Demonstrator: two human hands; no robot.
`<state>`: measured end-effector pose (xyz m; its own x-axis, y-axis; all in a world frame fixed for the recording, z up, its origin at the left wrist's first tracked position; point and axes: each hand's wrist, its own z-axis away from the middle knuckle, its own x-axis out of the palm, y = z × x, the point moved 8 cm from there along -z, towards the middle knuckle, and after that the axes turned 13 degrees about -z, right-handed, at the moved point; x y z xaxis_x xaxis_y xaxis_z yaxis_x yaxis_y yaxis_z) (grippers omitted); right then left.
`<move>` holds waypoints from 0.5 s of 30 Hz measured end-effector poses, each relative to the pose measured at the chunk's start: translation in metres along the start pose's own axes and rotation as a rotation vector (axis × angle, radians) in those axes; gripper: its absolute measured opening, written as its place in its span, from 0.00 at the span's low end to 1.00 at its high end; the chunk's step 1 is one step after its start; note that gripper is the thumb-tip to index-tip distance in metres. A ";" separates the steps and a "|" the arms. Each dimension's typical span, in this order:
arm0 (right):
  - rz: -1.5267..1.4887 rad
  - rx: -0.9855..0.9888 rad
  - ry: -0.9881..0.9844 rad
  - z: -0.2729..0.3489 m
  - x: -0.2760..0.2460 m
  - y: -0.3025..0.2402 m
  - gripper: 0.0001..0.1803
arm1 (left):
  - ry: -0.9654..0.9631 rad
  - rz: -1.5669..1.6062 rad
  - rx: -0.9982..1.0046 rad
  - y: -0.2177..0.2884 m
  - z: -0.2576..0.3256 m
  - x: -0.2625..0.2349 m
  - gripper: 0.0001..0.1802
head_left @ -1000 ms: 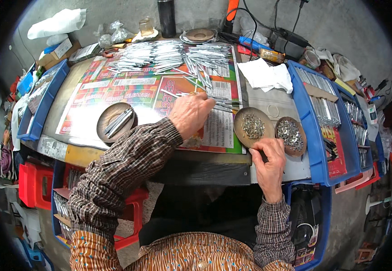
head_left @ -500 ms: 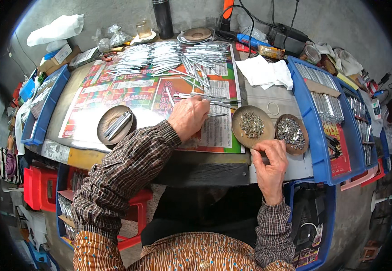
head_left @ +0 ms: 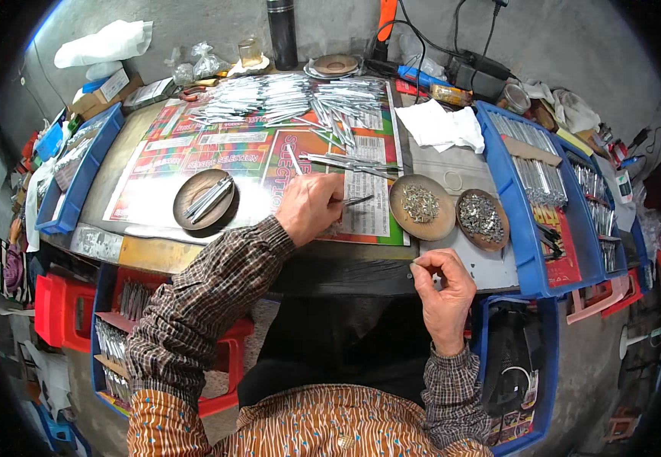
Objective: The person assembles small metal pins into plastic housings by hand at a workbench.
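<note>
My left hand (head_left: pixel 311 207) is closed over the printed sheet, and a slim dark metal piece (head_left: pixel 359 200) sticks out to the right from its fingertips. Nearer the table's front edge, my right hand (head_left: pixel 446 293) pinches thumb and forefinger together; a tiny dark speck shows at the tips, too small to name. Just beyond it stand a round dish (head_left: pixel 443 221) of small brassy bits and an oval dish (head_left: pixel 504 241) of small silvery metal pieces. Several slim metal strips (head_left: pixel 349 163) lie beyond my left hand. Left of it, a round wooden dish (head_left: pixel 186 222) holds more strips.
Heaped metal strips (head_left: pixel 281 99) cover the sheet's far part. A white cloth (head_left: pixel 441 126) lies at the back right. Blue trays of metal strips flank the table, one on the left (head_left: pixel 79 183) and one on the right (head_left: pixel 498 183). A red stool (head_left: pixel 64 308) stands lower left.
My right hand has drawn back from the dishes toward the table's front edge, still pinched. My left hand has shifted slightly left and nearer; the slim metal piece now shows at its fingertips.
</note>
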<state>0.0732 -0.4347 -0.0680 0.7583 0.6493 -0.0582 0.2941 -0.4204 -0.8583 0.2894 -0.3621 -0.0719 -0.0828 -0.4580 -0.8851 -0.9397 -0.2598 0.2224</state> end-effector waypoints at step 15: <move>-0.219 0.098 -0.060 0.019 0.027 -0.017 0.06 | -0.051 1.066 -0.423 0.055 0.095 -0.011 0.12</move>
<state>0.0783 -0.3981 -0.0647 0.6459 0.7559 0.1073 0.3876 -0.2035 -0.8991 0.2068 -0.2904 -0.0884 -0.7916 -0.5846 -0.1779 -0.1981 -0.0299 0.9797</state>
